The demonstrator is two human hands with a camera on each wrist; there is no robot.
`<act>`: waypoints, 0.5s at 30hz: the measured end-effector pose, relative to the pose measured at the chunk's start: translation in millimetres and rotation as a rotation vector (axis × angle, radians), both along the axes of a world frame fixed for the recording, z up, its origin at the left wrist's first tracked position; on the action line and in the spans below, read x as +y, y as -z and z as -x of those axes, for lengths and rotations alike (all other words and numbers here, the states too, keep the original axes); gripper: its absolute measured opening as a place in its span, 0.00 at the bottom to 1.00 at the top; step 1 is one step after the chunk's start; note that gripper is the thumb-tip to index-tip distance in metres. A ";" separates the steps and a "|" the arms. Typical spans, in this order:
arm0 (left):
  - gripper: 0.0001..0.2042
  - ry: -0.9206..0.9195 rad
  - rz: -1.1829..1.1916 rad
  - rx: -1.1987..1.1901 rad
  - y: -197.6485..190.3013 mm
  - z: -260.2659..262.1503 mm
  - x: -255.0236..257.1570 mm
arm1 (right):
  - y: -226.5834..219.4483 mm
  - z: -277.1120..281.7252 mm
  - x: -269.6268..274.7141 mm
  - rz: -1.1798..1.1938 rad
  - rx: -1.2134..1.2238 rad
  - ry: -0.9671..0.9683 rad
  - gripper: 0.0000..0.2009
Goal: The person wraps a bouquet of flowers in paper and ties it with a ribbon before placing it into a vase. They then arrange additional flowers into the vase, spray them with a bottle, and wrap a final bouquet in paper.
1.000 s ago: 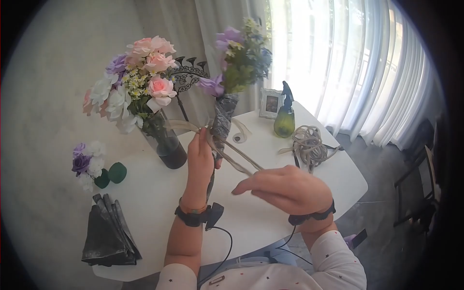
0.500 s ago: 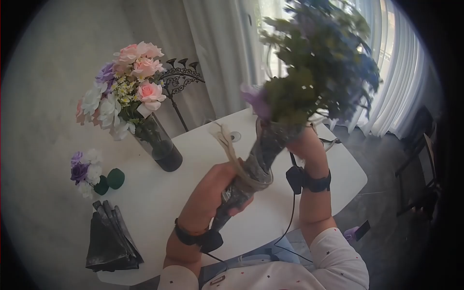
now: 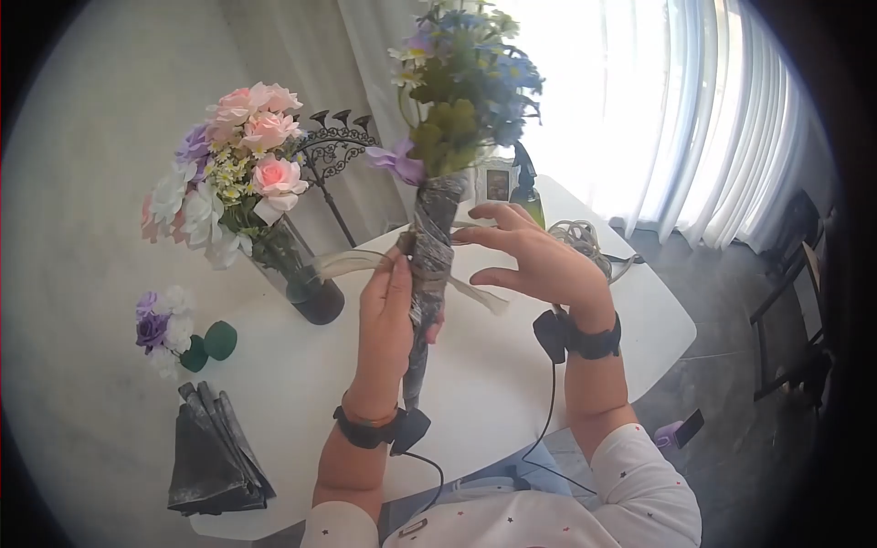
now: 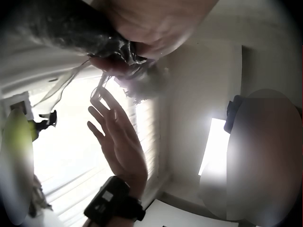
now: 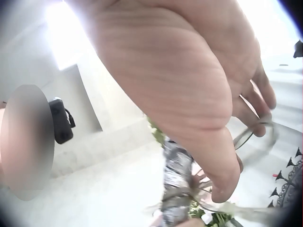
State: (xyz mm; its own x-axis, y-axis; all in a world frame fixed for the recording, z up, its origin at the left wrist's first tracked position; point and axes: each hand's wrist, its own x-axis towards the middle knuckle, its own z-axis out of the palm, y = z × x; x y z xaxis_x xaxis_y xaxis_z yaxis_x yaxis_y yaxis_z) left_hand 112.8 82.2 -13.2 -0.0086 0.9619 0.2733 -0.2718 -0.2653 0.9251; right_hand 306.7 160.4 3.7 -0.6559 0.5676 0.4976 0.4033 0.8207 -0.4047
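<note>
My left hand [image 3: 385, 306] grips the wrapped stem of an artificial bouquet [image 3: 434, 224], held upright over the table. Its thumb lies along the front of the dark, crinkled wrapping, and other fingertips show behind the stem. Blue, white and purple flowers with green leaves top the bouquet. A thin beige ribbon [image 3: 352, 263] goes round the wrapping by the left thumb, its ends sticking out on both sides. To the right of the stem is my right hand [image 3: 539, 260], fingers spread and fairly straight. In the right wrist view a loop of ribbon [image 5: 272, 137] hangs by its fingers.
A glass vase [image 3: 306, 283] of pink, white and purple roses stands left on the white table [image 3: 484, 402]. Small loose flowers [image 3: 164, 324] and folded dark wrapping sheets [image 3: 217, 452] lie nearer. Behind the right hand are a spray bottle [image 3: 528, 187], photo frame [image 3: 496, 181] and tangled ribbon [image 3: 580, 239].
The bouquet swung right and toward me, with my right hand reaching behind it, then came back upright. The right hand is now at its right side with fingers spread; the left keeps its grip.
</note>
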 end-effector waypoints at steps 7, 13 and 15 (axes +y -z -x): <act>0.18 -0.326 -0.153 0.224 12.8 10.2 14.3 | -25.8 -2.6 -35.7 -0.158 0.543 0.270 0.09; 0.14 -0.472 -0.603 0.919 23.8 -4.3 7.7 | -27.1 22.7 -56.8 -0.509 0.365 0.134 0.15; 0.15 -0.445 -0.542 0.866 30.8 -11.2 1.7 | -19.6 28.7 -57.7 -0.486 0.209 0.184 0.20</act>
